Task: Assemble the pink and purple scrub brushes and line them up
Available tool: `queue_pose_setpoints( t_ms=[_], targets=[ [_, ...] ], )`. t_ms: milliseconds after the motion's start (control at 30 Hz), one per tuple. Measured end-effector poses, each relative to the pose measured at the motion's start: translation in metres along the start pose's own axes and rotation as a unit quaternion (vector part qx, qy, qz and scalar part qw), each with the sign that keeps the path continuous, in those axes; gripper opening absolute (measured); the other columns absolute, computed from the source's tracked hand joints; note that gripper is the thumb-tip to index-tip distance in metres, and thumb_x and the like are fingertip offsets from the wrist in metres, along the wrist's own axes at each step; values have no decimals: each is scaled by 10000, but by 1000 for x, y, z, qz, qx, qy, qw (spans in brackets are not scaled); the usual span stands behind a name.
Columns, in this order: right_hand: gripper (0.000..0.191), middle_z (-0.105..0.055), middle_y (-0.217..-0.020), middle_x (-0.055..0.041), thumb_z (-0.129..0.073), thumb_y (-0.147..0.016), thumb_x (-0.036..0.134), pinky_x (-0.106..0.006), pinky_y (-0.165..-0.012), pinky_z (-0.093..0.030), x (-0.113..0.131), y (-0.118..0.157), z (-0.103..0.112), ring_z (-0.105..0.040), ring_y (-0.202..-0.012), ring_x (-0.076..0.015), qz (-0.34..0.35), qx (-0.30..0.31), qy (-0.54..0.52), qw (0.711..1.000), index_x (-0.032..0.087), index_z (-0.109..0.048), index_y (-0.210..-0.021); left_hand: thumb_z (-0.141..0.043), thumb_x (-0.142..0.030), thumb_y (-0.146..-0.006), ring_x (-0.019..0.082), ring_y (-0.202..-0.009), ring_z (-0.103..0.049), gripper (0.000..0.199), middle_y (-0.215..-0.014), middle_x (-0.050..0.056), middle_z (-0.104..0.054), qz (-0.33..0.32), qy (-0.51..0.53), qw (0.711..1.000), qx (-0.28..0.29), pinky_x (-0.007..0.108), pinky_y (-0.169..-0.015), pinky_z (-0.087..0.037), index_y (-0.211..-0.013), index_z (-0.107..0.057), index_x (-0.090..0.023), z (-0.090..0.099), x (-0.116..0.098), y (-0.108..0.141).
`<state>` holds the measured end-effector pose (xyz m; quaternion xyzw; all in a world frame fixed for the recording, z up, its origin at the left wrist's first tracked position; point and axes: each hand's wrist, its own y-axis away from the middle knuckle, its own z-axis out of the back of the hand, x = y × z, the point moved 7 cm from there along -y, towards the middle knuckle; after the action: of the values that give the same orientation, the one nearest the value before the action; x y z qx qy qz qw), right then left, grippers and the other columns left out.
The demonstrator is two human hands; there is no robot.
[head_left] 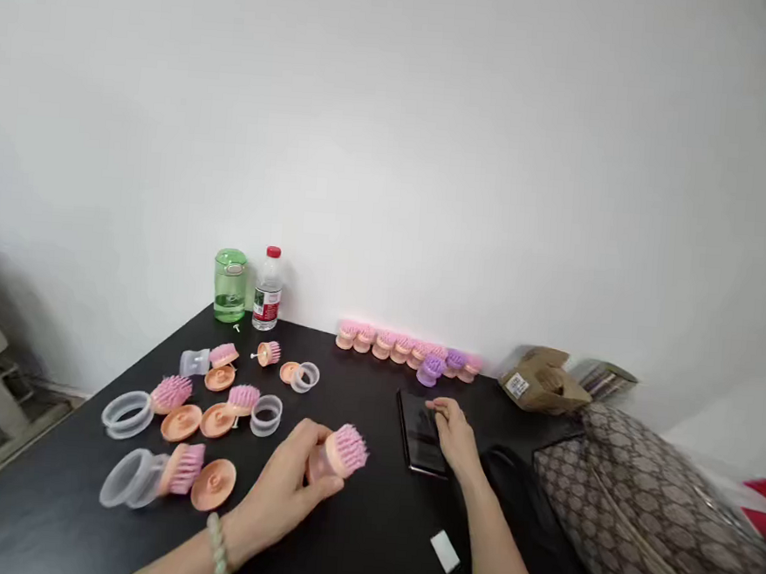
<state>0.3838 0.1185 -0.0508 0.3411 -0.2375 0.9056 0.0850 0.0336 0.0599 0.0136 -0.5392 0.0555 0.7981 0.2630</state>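
A: Left hand (287, 481)?

B: Clamped on a pink-bristled brush (348, 452), thumb on the near side, fingers round the far side of the translucent body. Bristles tilted up and to the right. Pale beaded bracelet (218, 551) at the wrist.

A: Whereabouts of that brush?

B: Over the front middle of the black table (365, 548), between loose parts and a dark-screened device (422, 434).

A: Right hand (455, 432)?

B: Bent fingers at the device's upper right edge. Cannot tell whether pinching or merely resting there.

A: Nearby?

B: To the left, orange discs (213, 485), clear rings (128, 415) and unassembled pink brush heads (172, 393). Along the wall, a row of brushes (392, 347), mostly pink; one purple brush (430, 371) just in front.

A: Farther out?

B: Green container (230, 285) beside a red-capped bottle (268, 292), far left corner. Patterned bag (656, 516) on the right, near a brown paper bag (540, 381). Small white block (445, 551) below the device.
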Motion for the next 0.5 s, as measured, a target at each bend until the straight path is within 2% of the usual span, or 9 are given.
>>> queue_pose_setpoints(
  t_ms=[133, 267, 400, 500],
  targets=[
    [167, -684, -1076, -50, -624, -960, 272, -448, -927, -523, -2, -5, -4, -660, -1022, -216, -8, -7, 0, 1000, 147, -645, -1069, -635, -304, -834, 227, -909, -551, 258, -1000, 38, -558, 8, -4, 1000, 8, 341, -819, -421, -1055, -552, -201, -2, 1, 3],
    [214, -675, -1114, -59, -628, -958, 331, -449, -922, -523, -1, -7, 2, -653, -1026, -219, -27, -36, -3, 999, 152, -652, -1074, -638, -330, -836, 226, -886, -555, 256, -995, 45, -567, 5, -12, 1000, 22, 339, -796, -425, -1043, -559, -203, -6, 0, 3],
    [210, -694, -1062, -63, -615, -949, 340, -478, -966, -479, 8, -7, 19, -640, -1058, -240, -41, -83, -23, 995, 151, -649, -1035, -634, -353, -850, 231, -895, -562, 254, -1001, 51, -578, -8, -10, 1000, 25, 345, -805, -432, -1041, -566, -201, -7, -1, 4],
    [232, -723, -1031, -106, -550, -927, 359, -506, -995, -443, 21, -3, 36, -629, -1077, -282, -44, -119, -52, 991, 167, -633, -1027, -632, -359, -859, 231, -888, -570, 266, -1002, 52, -591, -6, -6, 1000, 13, 346, -802, -443, -1062, -567, -202, -5, 0, 4]
  ],
)
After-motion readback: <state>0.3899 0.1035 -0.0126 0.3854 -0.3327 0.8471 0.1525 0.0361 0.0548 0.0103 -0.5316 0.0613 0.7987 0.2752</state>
